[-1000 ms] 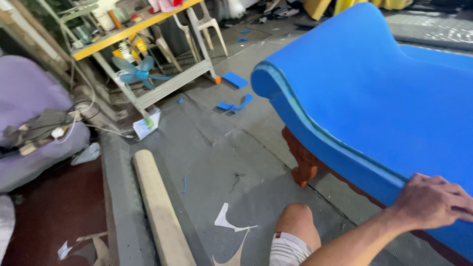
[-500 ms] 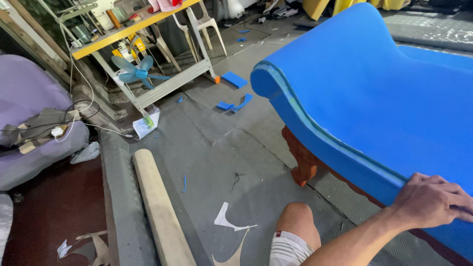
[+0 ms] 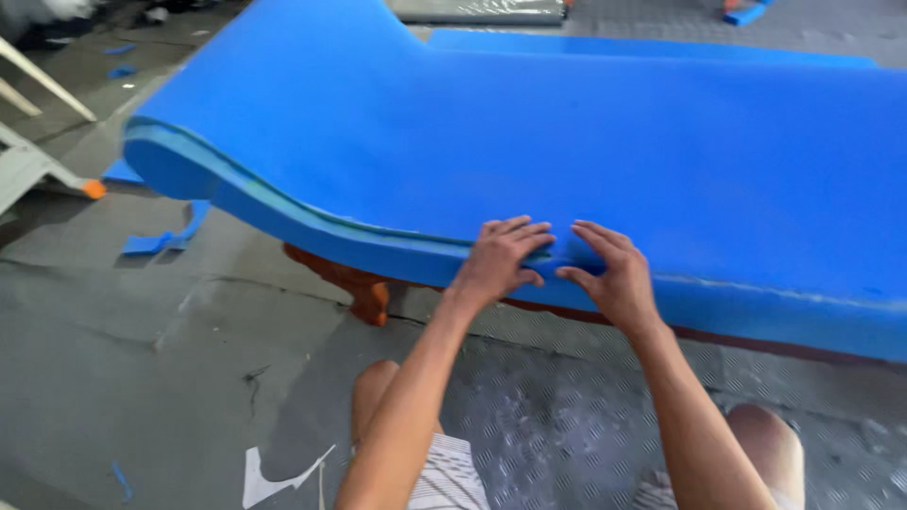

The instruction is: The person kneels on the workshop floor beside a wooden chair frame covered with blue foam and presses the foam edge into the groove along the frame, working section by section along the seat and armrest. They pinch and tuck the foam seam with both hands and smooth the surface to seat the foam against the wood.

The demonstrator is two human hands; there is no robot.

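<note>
Since the earlier pictures the view has swung from the floor and the far workshop corner onto the blue foam sheet (image 3: 529,142), and the left hand (image 3: 499,264) has come up beside the right hand (image 3: 609,274), which was alone on the foam edge before.

Both hands now lie side by side on the front edge of the foam, almost touching each other, fingers spread and flat. They press on the foam and curl a little over its lip; they are not clamped around anything, and neither hand holds a tool.

The foam covers a long piece of furniture, of which only a carved brown wooden leg (image 3: 354,283) shows under the edge. The foam seems already laid over the whole top, and along the front edge a second foam strip (image 3: 283,212) follows the curve. To my judgement the covering is mostly placed and the edge where the hands are is the part in work; the stretch to the right of the hands looks less tidy.

The long axis of the foam runs from left to right across the picture, with the rounded raised end pointing left. Small blue scraps (image 3: 156,241) lie on the grey floor (image 3: 142,359) near that end. The person's knees (image 3: 378,387) are just below the hands.
</note>
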